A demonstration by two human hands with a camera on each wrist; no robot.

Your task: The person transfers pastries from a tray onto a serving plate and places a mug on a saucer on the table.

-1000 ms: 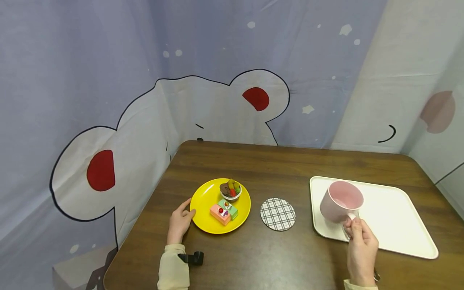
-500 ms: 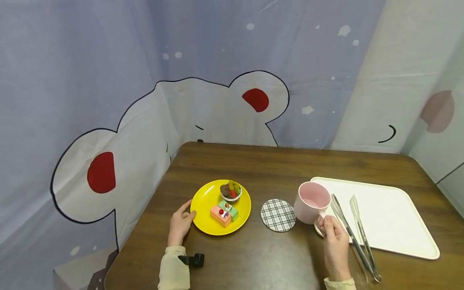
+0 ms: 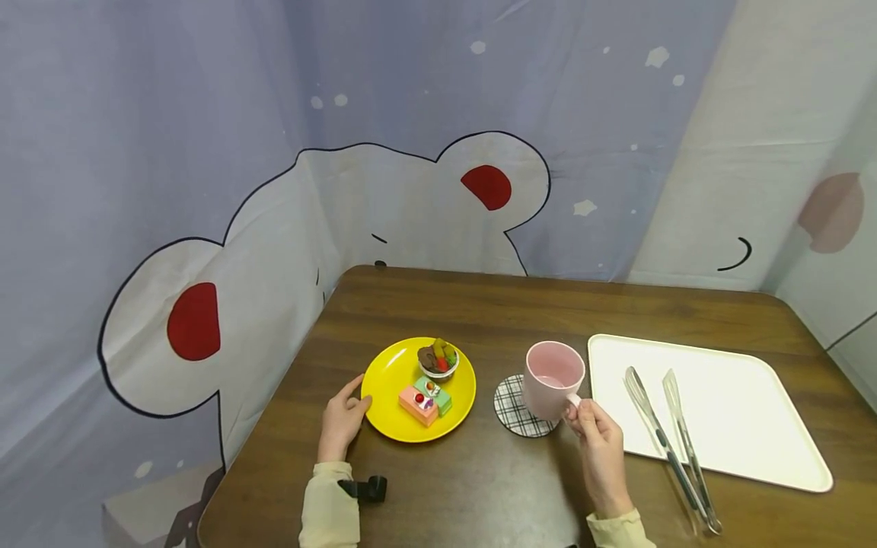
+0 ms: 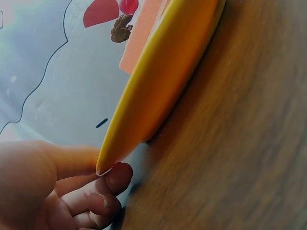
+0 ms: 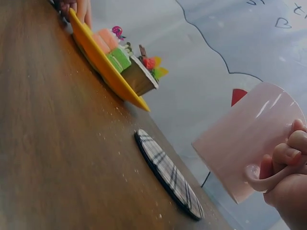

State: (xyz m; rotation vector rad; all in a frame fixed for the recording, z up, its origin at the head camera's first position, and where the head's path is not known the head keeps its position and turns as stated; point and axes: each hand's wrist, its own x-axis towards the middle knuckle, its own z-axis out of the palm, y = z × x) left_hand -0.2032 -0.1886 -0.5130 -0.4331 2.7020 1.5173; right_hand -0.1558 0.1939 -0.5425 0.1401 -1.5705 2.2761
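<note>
My right hand (image 3: 600, 457) grips the handle of a pink mug (image 3: 548, 392). The mug is held in the air over the right part of a round plaid coaster (image 3: 508, 409); a gap between them shows in the right wrist view. At the left, my left hand (image 3: 341, 420) pinches the rim of a yellow plate (image 3: 389, 380), thumb on top and fingers beneath, as the left wrist view shows. On that plate sit a pink toy cake slice (image 3: 415, 409), a green one (image 3: 441, 399) and a small dessert cup (image 3: 438, 361) with fruit-like toppings.
A white rectangular tray (image 3: 747, 418) lies at the right of the brown table (image 3: 466, 487). Metal tongs (image 3: 640, 394) rest spread across its front edge, their joined end on the table. A patterned curtain (image 3: 411, 68) hangs behind.
My right hand has carried the mug leftward from above the tray to above the coaster, bringing the tongs into sight. The left hand and plate stay in place.
</note>
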